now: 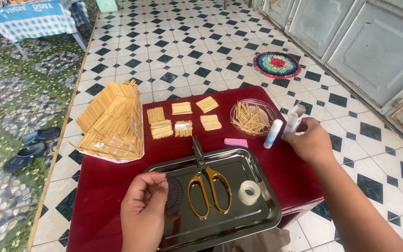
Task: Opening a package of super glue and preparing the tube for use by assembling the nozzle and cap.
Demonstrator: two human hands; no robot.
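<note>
Gripping a clear glue bottle [294, 118] in the right hand [309, 141], fingers curled shut round it, held just above the right edge of the dark red table [108, 182]. Standing just beside it on the tabletop, a white glue stick with blue base [273, 134], upright, close to that same edge. Left of the stick, a clear round dish of loose sticks [252, 117], then a small pink eraser-like block [235, 142] lying flat. Left hand [143, 205] hovering over the left end of the steel tray [257, 163], fingers loosely curled, thumb and forefinger pinched together; cannot tell whether anything sits between them. Under that hand, a dark round disc [175, 192] in the tray, partly hidden. Mid-tray, yellow-handled scissors [207, 183], blades closed, tips poking past the far rim. Right of the scissors, a clear tape roll [249, 192], apart from them. Beyond the tray, six small bundles of cut sticks [183, 120] in two rows, gaps between. Far left, a stick-built roof model [113, 122] overhanging the table's left edge. Open red surface between tray and roof model, and a narrow strip right of the tray. Around the table, black-and-white tiled floor [183, 51].
</note>
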